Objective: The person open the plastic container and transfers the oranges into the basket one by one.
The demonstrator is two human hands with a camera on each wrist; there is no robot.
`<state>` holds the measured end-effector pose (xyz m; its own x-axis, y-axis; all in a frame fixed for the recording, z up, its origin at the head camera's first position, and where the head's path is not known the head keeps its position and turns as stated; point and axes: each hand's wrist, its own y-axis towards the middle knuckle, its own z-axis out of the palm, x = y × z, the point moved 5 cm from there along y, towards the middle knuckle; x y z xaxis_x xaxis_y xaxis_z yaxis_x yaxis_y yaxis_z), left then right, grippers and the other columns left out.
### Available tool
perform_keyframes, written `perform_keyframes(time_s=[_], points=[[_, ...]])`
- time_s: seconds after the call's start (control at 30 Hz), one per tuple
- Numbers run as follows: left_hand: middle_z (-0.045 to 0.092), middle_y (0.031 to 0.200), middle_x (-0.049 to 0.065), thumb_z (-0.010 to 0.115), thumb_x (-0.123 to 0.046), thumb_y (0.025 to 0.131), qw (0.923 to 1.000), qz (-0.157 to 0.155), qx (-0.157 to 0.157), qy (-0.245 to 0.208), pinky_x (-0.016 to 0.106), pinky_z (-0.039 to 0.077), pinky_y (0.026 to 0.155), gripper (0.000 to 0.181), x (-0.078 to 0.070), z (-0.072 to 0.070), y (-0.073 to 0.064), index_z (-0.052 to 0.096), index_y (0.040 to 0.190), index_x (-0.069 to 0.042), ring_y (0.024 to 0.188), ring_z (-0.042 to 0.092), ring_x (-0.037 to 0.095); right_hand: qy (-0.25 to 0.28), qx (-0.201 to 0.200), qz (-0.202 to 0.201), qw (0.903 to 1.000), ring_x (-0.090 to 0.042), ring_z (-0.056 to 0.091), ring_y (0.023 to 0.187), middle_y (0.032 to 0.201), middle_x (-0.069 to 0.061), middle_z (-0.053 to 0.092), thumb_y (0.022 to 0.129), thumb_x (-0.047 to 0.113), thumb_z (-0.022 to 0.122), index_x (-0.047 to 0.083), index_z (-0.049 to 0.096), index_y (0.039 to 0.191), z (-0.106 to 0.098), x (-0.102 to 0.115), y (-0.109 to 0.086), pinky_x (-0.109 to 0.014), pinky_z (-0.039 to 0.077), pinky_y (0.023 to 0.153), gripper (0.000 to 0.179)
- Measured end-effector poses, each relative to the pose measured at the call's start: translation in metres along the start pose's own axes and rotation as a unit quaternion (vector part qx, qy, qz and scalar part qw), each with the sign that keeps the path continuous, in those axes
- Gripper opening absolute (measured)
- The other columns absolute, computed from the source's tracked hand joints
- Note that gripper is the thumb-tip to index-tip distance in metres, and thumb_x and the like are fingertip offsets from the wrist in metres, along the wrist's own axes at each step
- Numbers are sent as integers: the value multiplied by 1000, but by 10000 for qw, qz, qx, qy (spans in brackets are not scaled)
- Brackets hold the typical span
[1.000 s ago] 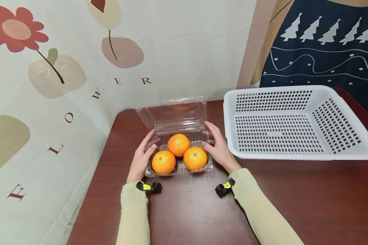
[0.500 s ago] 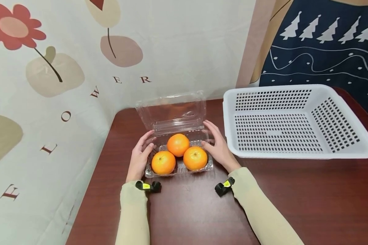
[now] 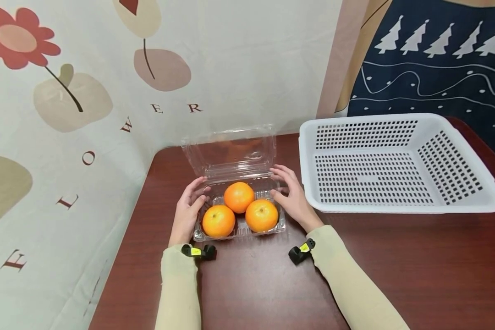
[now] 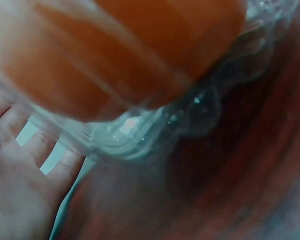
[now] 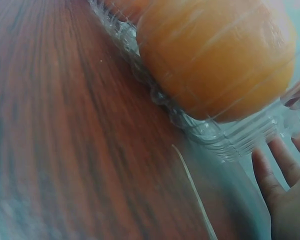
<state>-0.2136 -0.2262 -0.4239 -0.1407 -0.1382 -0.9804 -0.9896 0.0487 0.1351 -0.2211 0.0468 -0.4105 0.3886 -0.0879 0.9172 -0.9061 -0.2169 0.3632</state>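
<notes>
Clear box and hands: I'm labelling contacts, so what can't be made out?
Left hand, left wrist view: fingertips lost behind the clear box and blurred orange.
Right hand, right wrist view: cut off by the right edge.
Box floor, head view: partly covered by three oranges.

Three oranges [image 3: 239,197] in the clamshell [image 3: 241,226] on the tabletop [image 3: 247,284], one sitting behind the other two. The lid [image 3: 231,153] is up at the back, basket [image 3: 369,178] sits just right, cloth [image 3: 251,68] behind everything.

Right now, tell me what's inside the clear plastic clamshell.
Three oranges sit inside the open clear plastic clamshell. Parts of its ridged floor show between them; the floor directly beneath each orange is covered.
</notes>
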Motion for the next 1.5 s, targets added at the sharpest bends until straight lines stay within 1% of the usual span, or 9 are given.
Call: perform_keyframes(time_s=[0.17,0.3,0.5,0.7,0.9,0.97,1.13,1.3,1.5], points=[[41,135,4,45,4,89,9998,177,53,36,34,42,90,49,-2,0,2,38,135,-13,116,44,28,49,-52,15,10000,-31,44,114,136,-19,28,79,-7,56,-2,45,125,0,0,0,-45,44,82,48],[41,135,4,46,3,89,9998,207,81,-18,30,43,89,49,-3,0,3,38,135,-12,117,44,29,142,-49,-30,9999,-33,43,114,135,-21,28,79,-7,56,-4,46,124,-1,1,0,-48,41,85,46],[41,135,4,47,0,90,10000,76,52,-17,33,42,91,48,-1,0,0,39,135,-14,116,45,26,49,77,34,10000,-33,41,115,137,-21,27,81,-5,55,-4,47,123,1,0,-1,-48,40,88,43],[41,136,6,48,-1,89,9998,117,84,-108,34,42,91,48,2,-1,0,39,135,-13,116,45,26,-46,175,179,9997,-29,38,120,137,-20,30,82,-3,55,-5,47,122,2,-1,0,-47,40,90,40],[41,136,5,48,-2,90,9998,121,102,-81,29,43,89,48,4,-1,2,39,135,-14,117,44,28,-101,306,429,9986,-23,34,124,137,-15,34,85,2,55,0,49,123,3,-4,-1,-44,38,94,39],[41,136,5,48,-1,90,9998,132,121,-81,28,43,89,48,5,0,2,39,135,-13,117,44,28,-119,307,432,9985,-23,34,124,136,-15,34,85,2,55,0,49,123,3,-5,-1,-44,38,94,39],[41,136,5,49,-2,90,9997,174,132,-60,31,43,89,48,4,-1,4,39,135,-14,116,45,26,-128,287,369,9988,-23,37,122,136,-14,35,85,4,55,0,49,123,2,-3,-1,-45,37,94,38],[42,135,4,50,-5,90,9999,61,105,56,29,44,88,48,5,-1,3,40,135,-16,116,45,25,-114,325,312,9989,-24,38,121,136,-15,34,85,5,55,-1,49,122,2,-2,0,-46,37,94,38],[44,133,6,50,-7,90,9999,-74,70,93,31,44,88,46,4,-1,0,41,134,-16,116,45,28,-128,335,333,9988,-24,37,121,136,-16,34,85,4,55,-2,49,122,3,-2,-2,-46,38,93,37]])
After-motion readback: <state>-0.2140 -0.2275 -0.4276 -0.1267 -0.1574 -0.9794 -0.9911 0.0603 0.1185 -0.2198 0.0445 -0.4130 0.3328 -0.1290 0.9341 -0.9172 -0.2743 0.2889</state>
